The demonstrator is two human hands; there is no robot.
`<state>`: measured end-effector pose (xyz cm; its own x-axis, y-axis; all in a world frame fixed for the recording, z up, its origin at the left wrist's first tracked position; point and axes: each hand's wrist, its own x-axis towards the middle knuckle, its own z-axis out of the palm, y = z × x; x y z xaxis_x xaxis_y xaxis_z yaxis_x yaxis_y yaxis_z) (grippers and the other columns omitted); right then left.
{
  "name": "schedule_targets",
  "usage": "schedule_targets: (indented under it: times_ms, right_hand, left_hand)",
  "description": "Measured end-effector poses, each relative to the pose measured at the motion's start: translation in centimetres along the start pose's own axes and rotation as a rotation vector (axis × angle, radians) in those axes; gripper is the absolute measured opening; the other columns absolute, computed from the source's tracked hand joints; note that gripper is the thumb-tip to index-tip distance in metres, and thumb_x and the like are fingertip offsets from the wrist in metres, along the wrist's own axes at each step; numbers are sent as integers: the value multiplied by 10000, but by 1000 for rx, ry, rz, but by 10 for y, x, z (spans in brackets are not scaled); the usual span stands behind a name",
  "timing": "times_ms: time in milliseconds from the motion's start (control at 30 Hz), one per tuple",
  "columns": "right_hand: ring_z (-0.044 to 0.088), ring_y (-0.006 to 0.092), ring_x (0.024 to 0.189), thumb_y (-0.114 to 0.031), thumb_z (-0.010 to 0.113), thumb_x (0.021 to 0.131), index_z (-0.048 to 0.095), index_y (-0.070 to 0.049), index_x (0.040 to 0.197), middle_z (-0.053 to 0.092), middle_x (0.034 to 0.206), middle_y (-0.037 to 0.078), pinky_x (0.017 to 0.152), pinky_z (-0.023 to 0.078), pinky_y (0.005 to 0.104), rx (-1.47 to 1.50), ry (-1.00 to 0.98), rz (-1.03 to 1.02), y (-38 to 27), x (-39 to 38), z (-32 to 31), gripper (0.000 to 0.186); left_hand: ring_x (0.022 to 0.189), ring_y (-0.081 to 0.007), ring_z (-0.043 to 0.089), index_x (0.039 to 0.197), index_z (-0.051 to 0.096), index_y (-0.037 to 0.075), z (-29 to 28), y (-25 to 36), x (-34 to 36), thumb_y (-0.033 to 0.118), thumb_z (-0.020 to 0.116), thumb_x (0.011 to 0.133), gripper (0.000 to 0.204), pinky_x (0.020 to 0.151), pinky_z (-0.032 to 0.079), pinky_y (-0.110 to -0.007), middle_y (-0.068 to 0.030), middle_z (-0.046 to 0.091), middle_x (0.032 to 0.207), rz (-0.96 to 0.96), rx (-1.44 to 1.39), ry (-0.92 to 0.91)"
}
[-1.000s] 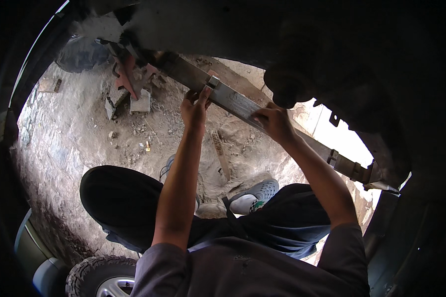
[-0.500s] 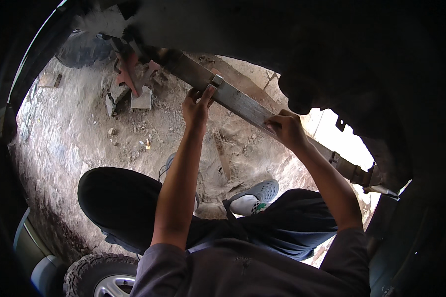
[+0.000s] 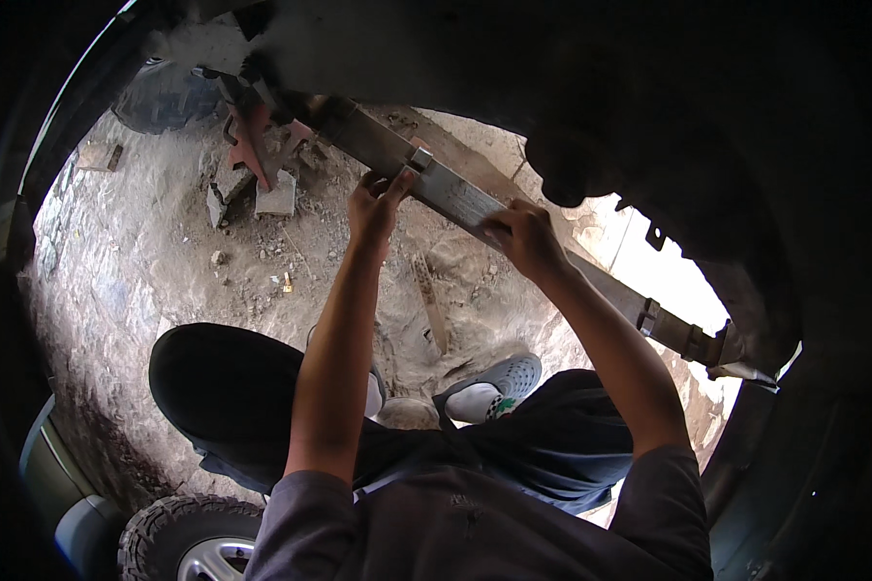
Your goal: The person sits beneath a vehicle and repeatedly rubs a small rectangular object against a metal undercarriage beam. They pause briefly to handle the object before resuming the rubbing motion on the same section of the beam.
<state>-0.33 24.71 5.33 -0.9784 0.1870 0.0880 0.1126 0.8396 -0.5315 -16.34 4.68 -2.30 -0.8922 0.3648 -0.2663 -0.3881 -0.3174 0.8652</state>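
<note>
A long flat metal bar, which looks like a vehicle leaf spring, runs slantwise from upper left to lower right ahead of me. Around it sits a small shiny metal clip. My left hand grips the lower edge just below that clip, thumb in front and fingers partly behind the bar. Farther down the bar, my right hand is closed with its bent fingertips pressed against the metal face. Whatever those fingers may hold is hidden. Another clamp wraps the bar toward its right end.
Dark vehicle bodywork hangs over the bar. A reddish metal stand stands at upper left beside a broken block. A wheel with a knobby tyre lies at lower left. A flat strip rests on the dirt ground.
My right hand has slid up and left along the bar, closer to my left hand. The left hand keeps its place by the clip, and the view has shifted slightly.
</note>
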Motion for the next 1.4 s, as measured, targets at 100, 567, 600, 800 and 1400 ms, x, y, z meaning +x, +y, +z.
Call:
schedule_targets:
  times_ms: [100, 567, 600, 800, 1400]
  right_hand:
    - [708, 329, 823, -100, 822, 859, 821, -76, 994, 688, 873, 140, 769, 570, 428, 0, -7, 17, 6, -19, -9, 137]
    - [687, 291, 758, -114, 851, 818, 825, -99, 1000, 679, 822, 126, 715, 537, 418, 29, 135, -173, -31, 53, 31, 184]
    - [686, 287, 754, -110, 851, 817, 825, -100, 1000, 680, 821, 125, 713, 538, 416, -1, 99, -157, -22, 41, 27, 185]
    - [682, 269, 741, -104, 849, 822, 827, -101, 993, 683, 815, 116, 710, 541, 400, -34, 99, -119, -4, 13, 19, 173]
    - [721, 301, 808, -113, 836, 807, 817, -71, 970, 721, 849, 141, 775, 561, 418, 10, 91, -31, -18, 19, 21, 169]
  left_hand:
    - [1059, -197, 729, 1291, 652, -29, -5, 7, 5, 229, 857, 905, 507, 931, 566, -301, -132, 757, 1164, -25, 149, -53]
    - [811, -214, 749, 999, 819, 93, -14, 29, 22, 575, 817, 842, 507, 775, 547, -365, -85, 788, 869, 27, 824, -30]
    - [799, -209, 751, 985, 821, 92, -22, 24, 27, 587, 808, 845, 514, 767, 548, -362, -84, 787, 854, -19, 807, -3]
    - [766, -198, 770, 947, 829, 90, -33, 14, 37, 612, 766, 879, 530, 749, 564, -352, -90, 790, 810, 7, 737, -49]
    - [780, -242, 764, 878, 819, 84, -35, 17, 33, 646, 784, 848, 564, 762, 564, -405, -83, 777, 770, -47, 811, 12]
